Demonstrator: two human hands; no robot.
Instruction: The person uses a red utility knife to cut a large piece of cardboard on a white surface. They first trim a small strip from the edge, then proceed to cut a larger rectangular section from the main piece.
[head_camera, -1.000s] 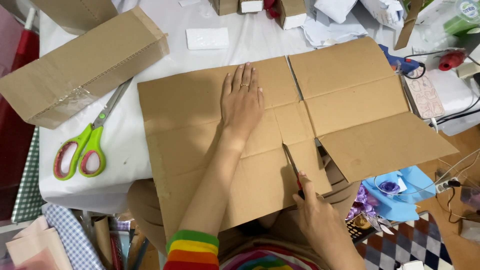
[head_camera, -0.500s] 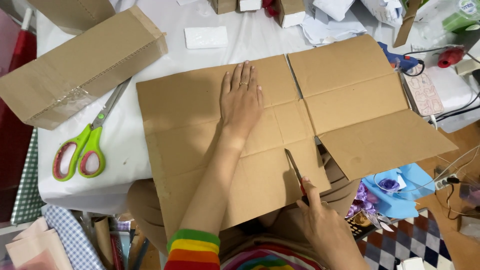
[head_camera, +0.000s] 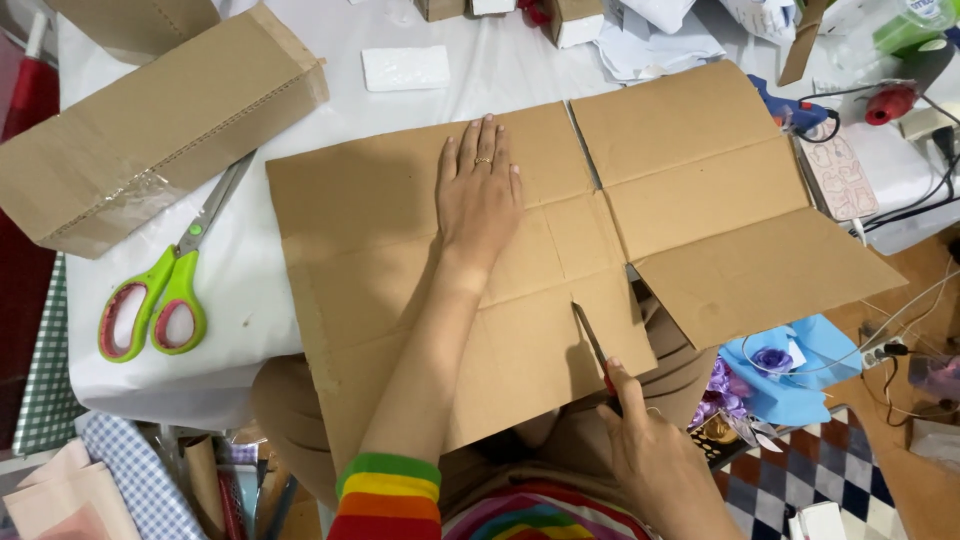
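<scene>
A flattened brown cardboard sheet (head_camera: 690, 200) lies across the white table and overhangs its near edge. My left hand (head_camera: 480, 195) presses flat on the sheet's middle, fingers spread, a ring on one finger. My right hand (head_camera: 650, 450) grips a red-handled utility knife (head_camera: 595, 345) at the sheet's near edge. Its blade sits in a slit cut into the cardboard, pointing away from me.
Green-handled scissors (head_camera: 165, 290) lie on the table (head_camera: 250, 310) to the left. A long closed cardboard box (head_camera: 150, 130) sits at the far left. A white block (head_camera: 405, 68), small boxes, a glue gun (head_camera: 795, 112) and cables crowd the far and right edges.
My right hand and the knife have drawn back toward me along the slit. The left hand has stayed pressed on the cardboard.
</scene>
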